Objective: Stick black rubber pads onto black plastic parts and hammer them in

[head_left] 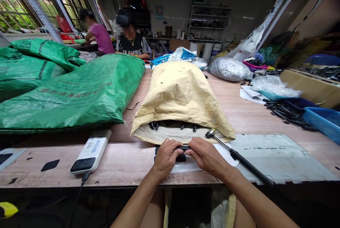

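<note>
Both hands meet at the table's front edge and grip one thin black rod (183, 148) between them. My left hand (166, 155) pinches its left end, and my right hand (204, 153) closes round its right end. Under the hands lie a white sheet (223, 153) and some black pieces, partly covered. Just beyond, a yellow woven sack (180, 93) lies with its mouth open towards me; several black parts show inside. A hammer (247, 162) with a black handle rests at the right, its head at the sack's lip.
Green sacks (79, 91) fill the left. A white power bank (91, 151) with a cable lies nearer. At the right are a grey sheet (281, 157), black rods (288, 114) and a blue bin (324, 120). Two people sit beyond the table.
</note>
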Demonstrator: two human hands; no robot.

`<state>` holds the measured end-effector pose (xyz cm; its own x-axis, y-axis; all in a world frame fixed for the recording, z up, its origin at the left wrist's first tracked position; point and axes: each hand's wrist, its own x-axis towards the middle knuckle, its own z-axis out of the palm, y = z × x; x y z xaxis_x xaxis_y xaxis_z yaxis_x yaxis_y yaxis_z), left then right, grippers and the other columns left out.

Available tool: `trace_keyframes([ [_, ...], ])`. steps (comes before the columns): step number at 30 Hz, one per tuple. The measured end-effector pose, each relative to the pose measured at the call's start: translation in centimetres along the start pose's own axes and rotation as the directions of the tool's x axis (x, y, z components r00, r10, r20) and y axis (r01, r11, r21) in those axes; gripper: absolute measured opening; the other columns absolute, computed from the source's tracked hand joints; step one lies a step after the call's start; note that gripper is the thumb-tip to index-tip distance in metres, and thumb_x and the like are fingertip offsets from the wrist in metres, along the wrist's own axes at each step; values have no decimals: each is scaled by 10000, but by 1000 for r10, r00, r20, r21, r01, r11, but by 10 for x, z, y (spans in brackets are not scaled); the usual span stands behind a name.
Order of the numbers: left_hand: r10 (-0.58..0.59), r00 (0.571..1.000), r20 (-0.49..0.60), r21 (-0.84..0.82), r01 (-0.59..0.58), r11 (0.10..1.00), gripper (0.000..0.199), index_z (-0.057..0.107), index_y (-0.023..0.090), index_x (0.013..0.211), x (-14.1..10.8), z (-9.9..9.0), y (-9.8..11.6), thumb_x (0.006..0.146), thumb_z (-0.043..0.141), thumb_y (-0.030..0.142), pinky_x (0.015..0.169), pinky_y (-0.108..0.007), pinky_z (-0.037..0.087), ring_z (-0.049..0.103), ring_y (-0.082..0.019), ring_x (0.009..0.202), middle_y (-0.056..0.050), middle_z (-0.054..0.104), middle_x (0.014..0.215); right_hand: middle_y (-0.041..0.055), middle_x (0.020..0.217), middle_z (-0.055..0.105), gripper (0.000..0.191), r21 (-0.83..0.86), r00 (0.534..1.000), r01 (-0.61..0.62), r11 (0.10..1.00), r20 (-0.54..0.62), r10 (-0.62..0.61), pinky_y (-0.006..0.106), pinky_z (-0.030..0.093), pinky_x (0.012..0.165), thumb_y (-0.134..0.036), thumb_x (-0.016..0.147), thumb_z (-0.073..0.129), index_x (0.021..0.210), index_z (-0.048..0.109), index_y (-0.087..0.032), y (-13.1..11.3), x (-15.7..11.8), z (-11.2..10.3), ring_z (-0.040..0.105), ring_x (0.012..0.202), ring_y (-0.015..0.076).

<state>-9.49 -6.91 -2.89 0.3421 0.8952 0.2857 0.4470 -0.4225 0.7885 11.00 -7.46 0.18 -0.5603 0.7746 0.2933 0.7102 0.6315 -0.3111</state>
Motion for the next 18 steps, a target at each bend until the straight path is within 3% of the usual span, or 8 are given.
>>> trace_keyframes([
  [3,-11,1000,-2,-58,11,998,168,691,215,943,1,-1,-1,905,528,235,834,-334,425,557,-207,900,-31,696,908,43,833,571,264,-26,997,53,998,-56,-54,304,365,719,-323,1024,432,812,525,-197,-1,2,5,485,806,178],
  [7,-33,999,27,-78,35,996,166,691,224,930,1,-3,1,906,530,255,847,-335,416,555,-202,892,-18,701,912,33,824,571,265,-2,998,27,1000,-64,-27,292,368,706,-335,1027,431,826,534,-199,-3,0,4,487,795,168],
  [14,-21,998,58,-69,25,997,173,700,250,960,0,-3,3,929,533,286,855,-339,397,536,-204,910,-1,710,940,29,866,602,277,5,999,-42,999,-5,42,287,368,690,-475,945,575,910,560,-201,-6,-10,-10,508,785,159],
  [18,-44,998,34,-89,47,995,129,693,247,961,0,-2,2,885,588,251,872,-339,408,550,-208,937,-6,684,932,9,844,586,259,27,994,-102,994,48,101,282,351,684,-457,937,570,873,540,-208,-9,-9,-15,498,763,148],
])
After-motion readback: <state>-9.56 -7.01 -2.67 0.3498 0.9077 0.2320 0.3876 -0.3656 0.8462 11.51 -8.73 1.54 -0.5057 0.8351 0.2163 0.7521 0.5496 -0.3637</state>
